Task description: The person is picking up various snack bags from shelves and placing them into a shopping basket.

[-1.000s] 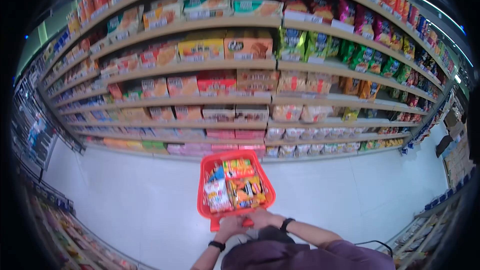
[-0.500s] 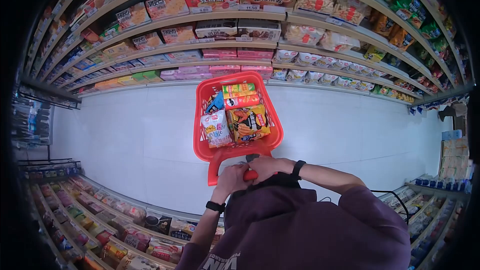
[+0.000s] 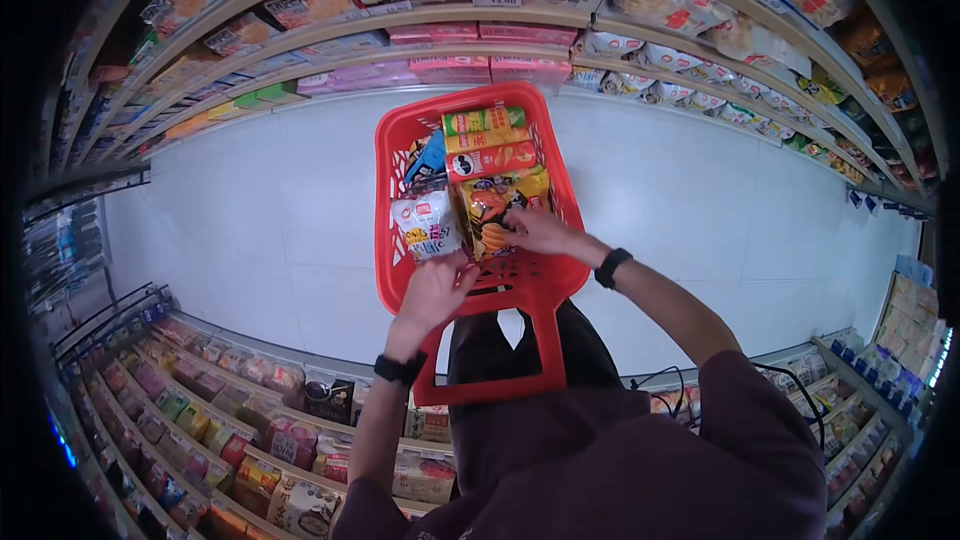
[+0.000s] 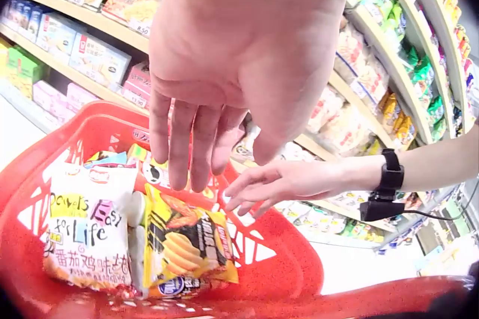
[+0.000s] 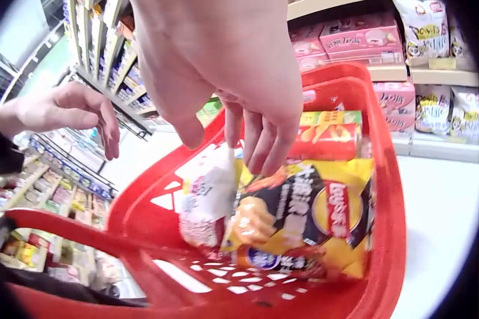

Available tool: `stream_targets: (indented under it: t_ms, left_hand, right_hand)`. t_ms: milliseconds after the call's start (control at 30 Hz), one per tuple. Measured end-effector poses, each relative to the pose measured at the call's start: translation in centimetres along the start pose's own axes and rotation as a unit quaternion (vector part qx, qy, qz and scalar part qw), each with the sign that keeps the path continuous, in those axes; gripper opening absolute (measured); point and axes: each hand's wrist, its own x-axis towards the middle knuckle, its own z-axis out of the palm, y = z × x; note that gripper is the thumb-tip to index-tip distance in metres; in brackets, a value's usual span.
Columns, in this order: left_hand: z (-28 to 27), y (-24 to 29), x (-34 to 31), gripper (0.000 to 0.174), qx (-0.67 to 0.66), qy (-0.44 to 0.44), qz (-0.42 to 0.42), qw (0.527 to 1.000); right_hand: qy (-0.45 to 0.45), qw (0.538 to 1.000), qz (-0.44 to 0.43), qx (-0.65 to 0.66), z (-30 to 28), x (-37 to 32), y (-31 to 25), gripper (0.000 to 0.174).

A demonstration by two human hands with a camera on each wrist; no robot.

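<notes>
A red shopping basket (image 3: pixel 383 170) stands in front of the person, its handle (image 3: pixel 490 389) lying over toward the body. Inside are a white snack bag (image 3: pixel 425 218), a yellow-and-black chip bag (image 3: pixel 497 208), a green-and-yellow canister (image 3: pixel 484 124), a red canister (image 3: pixel 492 160) and a blue packet (image 3: pixel 428 155). The left hand (image 3: pixel 433 292) hangs over the near left rim, close to the white bag, fingers pointing down and holding nothing. Above the chip bag is the right hand (image 3: pixel 548 232), its fingers loosely bent and thumb apart, with nothing between them.
Stocked shelves (image 3: pixel 420 28) of boxed and bagged snacks curve along the far side. Behind the person run more low shelves (image 3: pixel 250 420). Pale floor (image 3: pixel 680 210) lies between them. A cable (image 5: pixel 67 218) is absent from the hands' space; black bands sit on both wrists.
Both hands have let go of the basket handle and moved forward over the basket. The handle now lies toward the body. The head view has tilted down, bringing the basket nearer.
</notes>
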Motion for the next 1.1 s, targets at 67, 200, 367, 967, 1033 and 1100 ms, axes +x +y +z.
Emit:
stream_targets:
  t_ms: [67, 200, 367, 967, 1033, 1100]
  left_hand:
    - [0.5, -2.9, 4.1, 0.023, 0.035, -0.01, -0.017, 0.999]
    - [2.2, -6.6, 10.5, 0.024, 0.211, 0.003, 0.014, 0.977]
    - [6.0, -5.5, 14.6, 0.024, 0.063, 0.045, 0.06, 0.995]
    - [4.1, -16.3, 9.5, 0.066, 0.113, 0.097, 0.012, 0.989]
    - [4.0, -16.6, 10.1, 0.069, 0.113, 0.093, 0.012, 0.989]
    - [3.8, -16.3, 10.6, 0.072, 0.119, 0.101, 0.0, 0.988]
  right_hand:
    - [0.069, 0.994, 0.017, -0.088, -1.5, 2.7, 1.7, 0.047]
    - [0.176, 0.975, -0.028, -0.134, -2.5, 7.9, 3.9, 0.049]
    - [0.181, 0.951, -0.062, -0.241, -0.5, 14.1, 7.4, 0.058]
    - [0.096, 0.93, 0.026, -0.353, -0.6, 18.2, 7.4, 0.069]
    - [0.093, 0.934, 0.034, -0.343, -0.8, 18.1, 7.2, 0.069]
    - [0.082, 0.943, 0.047, -0.319, -1.2, 17.8, 7.0, 0.071]
